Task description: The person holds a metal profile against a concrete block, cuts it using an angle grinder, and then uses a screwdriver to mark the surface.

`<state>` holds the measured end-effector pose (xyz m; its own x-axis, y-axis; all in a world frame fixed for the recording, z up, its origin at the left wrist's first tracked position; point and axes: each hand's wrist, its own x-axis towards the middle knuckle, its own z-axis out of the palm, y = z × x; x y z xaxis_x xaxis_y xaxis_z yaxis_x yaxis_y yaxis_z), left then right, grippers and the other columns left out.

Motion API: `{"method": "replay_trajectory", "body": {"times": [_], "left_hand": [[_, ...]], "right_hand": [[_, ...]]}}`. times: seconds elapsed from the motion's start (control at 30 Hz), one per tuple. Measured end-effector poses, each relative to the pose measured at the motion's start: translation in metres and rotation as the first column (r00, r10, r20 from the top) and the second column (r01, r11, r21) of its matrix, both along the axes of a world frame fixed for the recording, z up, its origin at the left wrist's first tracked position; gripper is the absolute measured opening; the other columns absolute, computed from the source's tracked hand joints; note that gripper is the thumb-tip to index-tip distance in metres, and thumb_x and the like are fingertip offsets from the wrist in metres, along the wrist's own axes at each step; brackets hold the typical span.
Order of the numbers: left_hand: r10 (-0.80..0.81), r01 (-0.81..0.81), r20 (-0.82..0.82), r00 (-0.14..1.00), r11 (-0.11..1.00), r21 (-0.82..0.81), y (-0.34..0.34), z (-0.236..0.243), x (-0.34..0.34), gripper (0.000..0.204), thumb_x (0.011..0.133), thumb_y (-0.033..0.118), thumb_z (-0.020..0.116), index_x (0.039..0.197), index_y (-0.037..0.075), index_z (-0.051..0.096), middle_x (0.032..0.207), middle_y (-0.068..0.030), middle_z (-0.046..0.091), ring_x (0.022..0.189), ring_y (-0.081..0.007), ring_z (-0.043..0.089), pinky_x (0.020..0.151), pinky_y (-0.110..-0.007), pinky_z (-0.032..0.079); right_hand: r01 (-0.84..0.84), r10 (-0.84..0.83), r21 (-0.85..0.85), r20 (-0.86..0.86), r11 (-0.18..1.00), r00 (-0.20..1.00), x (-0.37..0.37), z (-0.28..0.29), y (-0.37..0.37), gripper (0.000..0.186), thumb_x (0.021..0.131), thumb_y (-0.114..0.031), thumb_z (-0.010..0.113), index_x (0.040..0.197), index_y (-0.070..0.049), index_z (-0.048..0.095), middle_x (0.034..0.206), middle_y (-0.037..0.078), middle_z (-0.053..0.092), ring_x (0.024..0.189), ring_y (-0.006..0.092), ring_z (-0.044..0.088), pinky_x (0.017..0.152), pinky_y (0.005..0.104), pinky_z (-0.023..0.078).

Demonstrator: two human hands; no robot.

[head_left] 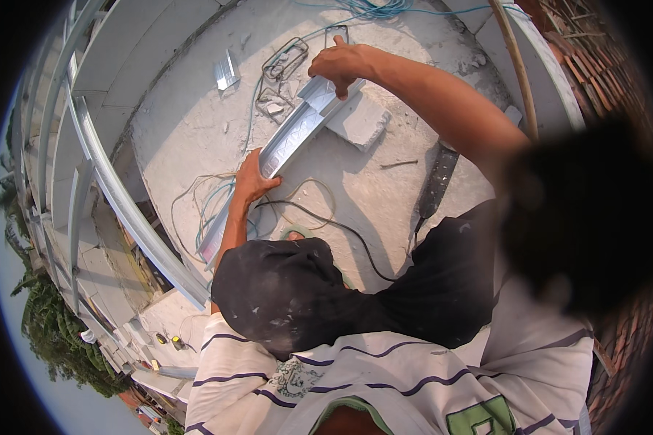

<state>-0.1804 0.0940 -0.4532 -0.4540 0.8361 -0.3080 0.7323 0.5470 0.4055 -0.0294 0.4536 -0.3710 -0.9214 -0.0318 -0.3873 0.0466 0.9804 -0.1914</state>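
Note:
A long, shiny metal channel slants across the concrete floor in front of my knees. Near its middle my left hand is closed on its edge, fingers on one side and thumb laid along the other. My right hand grips the far end from above, a shorter piece of channel seeming to overlap there. That end lies over a pale block. Beyond my left wrist the channel's near end runs down beside my knee, partly hidden by my arm.
A dark-bodied power tool with a black cable lies to the right. Bent wire stirrups, a channel offcut and blue cord are on the floor. Another long metal channel leans along the left-hand block wall.

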Motion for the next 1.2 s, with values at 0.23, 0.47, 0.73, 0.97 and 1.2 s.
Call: {"method": "replay_trajectory", "body": {"times": [0.23, 0.47, 0.73, 0.97, 1.2], "left_hand": [[-0.023, 0.023, 0.005, 1.0, 0.999, 0.028, 0.007, -0.004, 0.0, 0.093, 0.064, 0.031, 0.091, 0.143, 0.002, 0.053, 0.132, -0.0249, 0.064, 0.124, -0.0424, 0.061, 0.106, -0.048, 0.048], [-0.009, 0.009, -0.001, 1.0, 1.0, 0.018, 0.01, 0.001, 0.004, 0.093, 0.064, 0.032, 0.091, 0.144, 0.003, 0.052, 0.133, -0.0244, 0.064, 0.125, -0.0422, 0.061, 0.107, -0.047, 0.048], [-0.02, 0.02, -0.015, 1.0, 1.0, 0.023, 0.007, -0.008, -0.001, 0.101, 0.063, 0.038, 0.092, 0.148, 0.005, 0.05, 0.135, -0.0236, 0.064, 0.126, -0.0421, 0.06, 0.106, -0.051, 0.048], [-0.028, 0.029, -0.022, 0.999, 0.999, 0.031, 0.008, -0.01, -0.001, 0.101, 0.063, 0.036, 0.093, 0.149, 0.006, 0.05, 0.135, -0.023, 0.064, 0.126, -0.042, 0.06, 0.106, -0.051, 0.048], [-0.008, 0.008, -0.013, 1.0, 1.0, 0.018, 0.011, 0.001, 0.005, 0.096, 0.065, 0.032, 0.091, 0.146, 0.003, 0.05, 0.135, -0.0246, 0.063, 0.127, -0.0424, 0.06, 0.109, -0.048, 0.047]], "right_hand": [[0.028, -0.028, 0.024, -0.002, 0.999, 1.0, 0.008, 0.003, 0.004, 0.087, 0.066, -0.023, 0.097, 0.145, -0.009, 0.062, 0.124, 0.007, 0.073, 0.127, 0.03, 0.065, 0.112, 0.0737, 0.034], [0.045, -0.046, 0.012, 0.037, 0.999, 0.998, 0.006, 0.002, 0.004, 0.087, 0.066, -0.022, 0.097, 0.145, -0.01, 0.061, 0.126, 0.007, 0.073, 0.125, 0.0305, 0.066, 0.111, 0.0732, 0.035], [0.061, -0.061, -0.005, 0.014, 0.998, 0.998, 0.008, 0.001, 0.006, 0.088, 0.067, -0.021, 0.097, 0.146, -0.01, 0.06, 0.127, 0.009, 0.074, 0.127, 0.0311, 0.065, 0.111, 0.0743, 0.035], [0.055, -0.058, -0.03, -0.123, 0.998, 0.991, 0.013, -0.008, 0.01, 0.087, 0.06, -0.021, 0.098, 0.14, -0.01, 0.066, 0.114, 0.01, 0.077, 0.11, 0.0307, 0.072, 0.102, 0.0584, 0.038], [0.071, -0.071, -0.009, 0.036, 0.997, 0.997, 0.007, 0.0, 0.008, 0.091, 0.066, -0.021, 0.097, 0.148, -0.013, 0.059, 0.13, 0.008, 0.073, 0.128, 0.0292, 0.065, 0.107, 0.0685, 0.037]]}}
